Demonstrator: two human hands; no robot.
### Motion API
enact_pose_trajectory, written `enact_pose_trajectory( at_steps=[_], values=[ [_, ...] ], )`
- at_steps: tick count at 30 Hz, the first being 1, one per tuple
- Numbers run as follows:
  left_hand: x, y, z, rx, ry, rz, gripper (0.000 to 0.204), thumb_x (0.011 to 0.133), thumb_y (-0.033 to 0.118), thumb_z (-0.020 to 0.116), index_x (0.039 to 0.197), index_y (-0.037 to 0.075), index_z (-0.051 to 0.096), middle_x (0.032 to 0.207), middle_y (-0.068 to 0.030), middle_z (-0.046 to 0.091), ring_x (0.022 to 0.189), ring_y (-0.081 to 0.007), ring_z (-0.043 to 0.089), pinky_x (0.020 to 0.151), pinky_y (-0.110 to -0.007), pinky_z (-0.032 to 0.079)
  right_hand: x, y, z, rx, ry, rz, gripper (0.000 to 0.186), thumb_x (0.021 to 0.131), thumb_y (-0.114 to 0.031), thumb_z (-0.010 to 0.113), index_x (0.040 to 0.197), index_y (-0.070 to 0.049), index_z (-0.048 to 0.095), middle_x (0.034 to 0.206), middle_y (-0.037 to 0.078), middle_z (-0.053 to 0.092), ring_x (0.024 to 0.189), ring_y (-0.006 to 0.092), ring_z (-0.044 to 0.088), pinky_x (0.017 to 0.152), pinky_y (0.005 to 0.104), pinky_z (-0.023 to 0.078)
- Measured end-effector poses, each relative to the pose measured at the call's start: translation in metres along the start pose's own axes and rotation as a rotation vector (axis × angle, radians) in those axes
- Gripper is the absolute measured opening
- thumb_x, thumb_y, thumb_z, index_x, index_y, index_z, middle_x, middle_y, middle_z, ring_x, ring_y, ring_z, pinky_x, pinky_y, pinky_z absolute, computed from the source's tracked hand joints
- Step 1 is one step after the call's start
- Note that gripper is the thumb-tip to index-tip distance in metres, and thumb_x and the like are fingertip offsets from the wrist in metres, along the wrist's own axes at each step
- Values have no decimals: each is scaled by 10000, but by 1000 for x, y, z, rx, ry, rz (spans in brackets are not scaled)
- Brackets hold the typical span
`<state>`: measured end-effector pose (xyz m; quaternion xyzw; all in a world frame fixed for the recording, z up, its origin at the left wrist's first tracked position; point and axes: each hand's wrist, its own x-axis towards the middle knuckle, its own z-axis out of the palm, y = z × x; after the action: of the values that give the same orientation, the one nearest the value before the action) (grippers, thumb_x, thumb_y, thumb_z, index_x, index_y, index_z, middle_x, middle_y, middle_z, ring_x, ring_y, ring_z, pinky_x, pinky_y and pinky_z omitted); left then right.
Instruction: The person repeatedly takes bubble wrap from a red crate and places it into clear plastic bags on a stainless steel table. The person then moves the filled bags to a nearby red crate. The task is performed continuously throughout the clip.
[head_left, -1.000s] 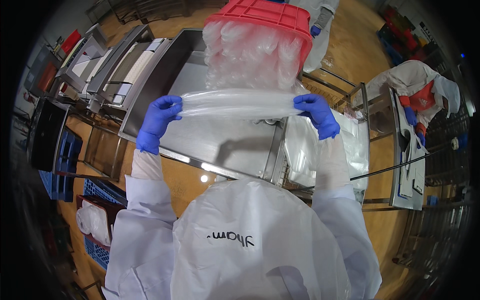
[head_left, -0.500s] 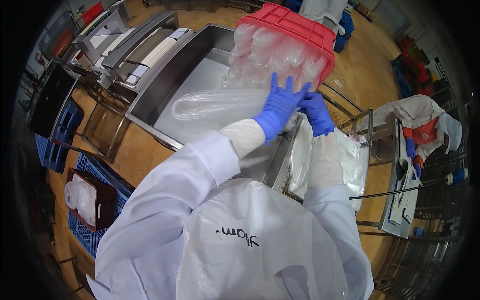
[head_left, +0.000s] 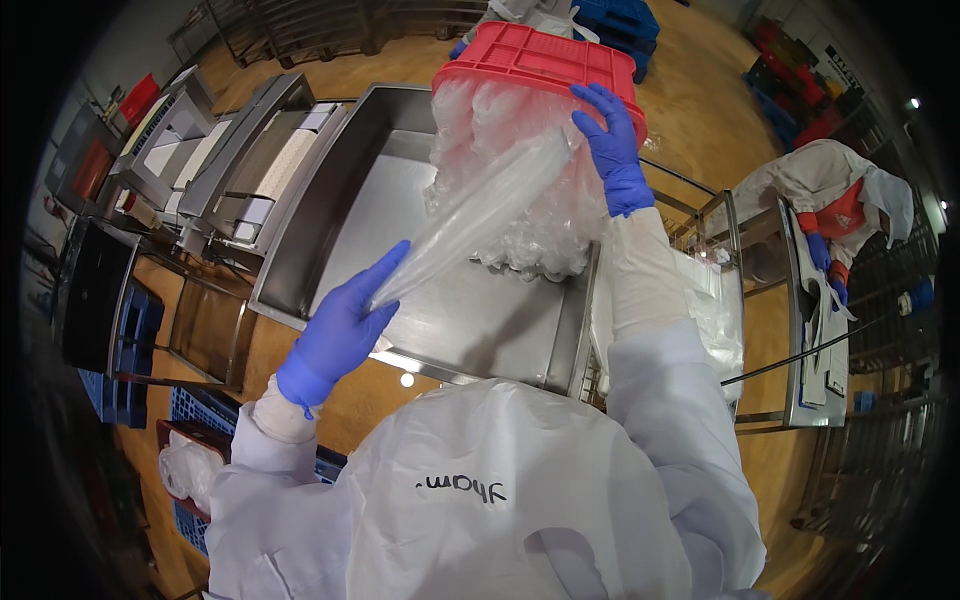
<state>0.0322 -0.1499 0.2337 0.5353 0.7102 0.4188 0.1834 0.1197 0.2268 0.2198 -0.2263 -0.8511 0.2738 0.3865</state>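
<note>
A long, narrow clear plastic bag [head_left: 485, 215] slants across the steel tub. My left hand [head_left: 345, 320], in a blue glove, grips its near lower end. Its far end reaches up beside my right hand [head_left: 612, 145], also in a blue glove. The right hand's fingers are apart, close to the near right edge of a red crate [head_left: 530, 60]; whether they touch the bag or the crate I cannot tell. The crate is tilted toward me, and a heap of clear plastic bags [head_left: 515, 250] spills from it into the steel tub [head_left: 400, 210].
Behind the crate a person in white [head_left: 540, 15] is partly hidden. Right of the tub, white plastic sheets [head_left: 705, 320] lie on a wire rack. Another person [head_left: 840, 190] bends over a metal table [head_left: 820, 350]. A conveyor machine [head_left: 255, 165] stands left; blue pallets [head_left: 130, 350] are on the floor.
My left hand has drawn back toward me and left, pulling the bag into a slant. My right hand has moved up to the crate's edge and spread its fingers. The bags have slid further out.
</note>
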Motion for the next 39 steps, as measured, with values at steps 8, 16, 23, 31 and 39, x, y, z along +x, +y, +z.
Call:
enact_pose_trajectory(
  at_steps=[8,16,23,31,39],
  values=[
    [90,-51,24,143,72,-171,613,750,75,523,1330,124,330,934,-245,573,856,-370,564,760,-415,452,-47,28,58,-564,-251,275,543,682,-409,553,1214,-315,500,1422,48,228,1314,415,-7,932,711,15],
    [302,-85,125,-75,182,-253,517,721,177,509,1171,-65,433,952,-263,584,737,-333,627,572,-394,503,-76,19,72,-612,-51,115,626,653,-365,596,1254,-265,453,1401,89,249,1312,404,51,939,699,25],
    [374,-110,119,-78,372,-151,795,689,483,649,1143,-130,425,1159,-305,477,1079,-361,495,892,-391,405,-202,24,71,-441,5,99,478,723,-219,531,1198,-181,495,1337,65,370,1299,331,193,1022,569,93],
    [195,-7,132,376,476,550,438,785,235,626,1160,38,516,1209,-181,486,1124,-356,441,953,-405,345,-302,146,-56,-948,20,682,566,663,-326,686,1180,-200,494,1211,32,457,1169,287,344,915,523,266],
    [96,-73,278,-865,-325,-456,754,768,169,669,1363,51,222,1311,-118,365,1177,-191,385,959,-315,334,-238,87,-46,199,154,793,337,782,-265,652,931,35,619,779,55,620,699,114,557,638,246,457]
  ],
)
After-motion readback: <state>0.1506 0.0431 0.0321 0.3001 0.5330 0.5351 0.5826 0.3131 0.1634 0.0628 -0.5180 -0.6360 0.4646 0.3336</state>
